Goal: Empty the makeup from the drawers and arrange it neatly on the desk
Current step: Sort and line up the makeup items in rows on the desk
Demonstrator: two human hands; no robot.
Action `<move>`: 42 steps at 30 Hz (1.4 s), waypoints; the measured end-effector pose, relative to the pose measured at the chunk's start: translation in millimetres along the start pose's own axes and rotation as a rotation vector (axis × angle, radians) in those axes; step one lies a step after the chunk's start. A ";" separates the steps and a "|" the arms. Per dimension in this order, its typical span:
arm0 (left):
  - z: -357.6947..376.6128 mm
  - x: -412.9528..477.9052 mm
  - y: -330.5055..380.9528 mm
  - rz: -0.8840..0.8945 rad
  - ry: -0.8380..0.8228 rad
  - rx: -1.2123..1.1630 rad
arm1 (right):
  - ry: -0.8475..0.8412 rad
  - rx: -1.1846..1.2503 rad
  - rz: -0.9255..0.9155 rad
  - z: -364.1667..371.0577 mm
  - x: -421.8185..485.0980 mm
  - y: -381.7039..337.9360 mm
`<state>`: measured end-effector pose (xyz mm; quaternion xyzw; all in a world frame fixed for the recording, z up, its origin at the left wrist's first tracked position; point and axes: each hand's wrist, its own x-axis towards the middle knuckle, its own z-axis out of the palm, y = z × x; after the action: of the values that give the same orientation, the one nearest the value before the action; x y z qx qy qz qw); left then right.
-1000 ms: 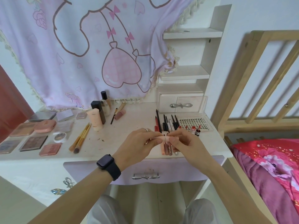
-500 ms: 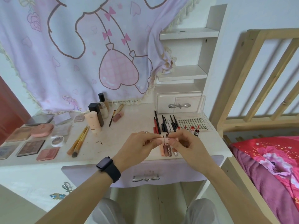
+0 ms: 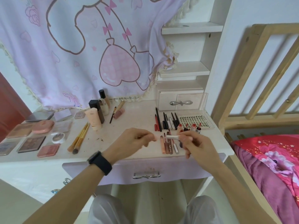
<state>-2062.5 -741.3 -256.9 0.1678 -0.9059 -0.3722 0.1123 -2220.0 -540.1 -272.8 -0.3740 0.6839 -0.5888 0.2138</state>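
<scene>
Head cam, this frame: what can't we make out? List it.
All head view.
- White tube in right hand: fingers cover its rear end; type unreadable.
- Left hand: blurred, curled; whether it pinches anything is unclear.
- Purple drawer: shut front hides contents.
- Grey palette: cut by left edge.
- Lash tray: print too small.

- White tube [image 3: 172, 137]: far end hidden under my right fingers [image 3: 187, 139].
- My left fingers [image 3: 149, 137]: blurred; any pinched item indiscernible.
- Grey palette [image 3: 6, 148]: cut by left edge.
- Lash tray [image 3: 194, 121]: print unreadable.
</scene>
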 end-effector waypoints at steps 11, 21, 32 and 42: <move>0.6 4.4 2.0 -0.073 0.150 -0.400 | 0.009 0.525 0.095 -6.9 1.1 4.5; 28.0 7.0 26.3 -0.046 0.150 -0.542 | -0.026 0.516 0.137 12.2 -4.4 9.2; 63.8 14.3 43.8 -0.045 0.272 -0.370 | 0.160 0.499 0.230 -26.8 -34.4 36.8; 78.7 71.2 82.7 0.062 0.158 0.036 | 0.370 0.134 0.175 -94.0 -25.6 76.0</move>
<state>-2172.0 -663.7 -247.3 0.1706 -0.9055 -0.3378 0.1921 -2292.5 -457.9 -329.7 -0.1839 0.7005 -0.6708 0.1594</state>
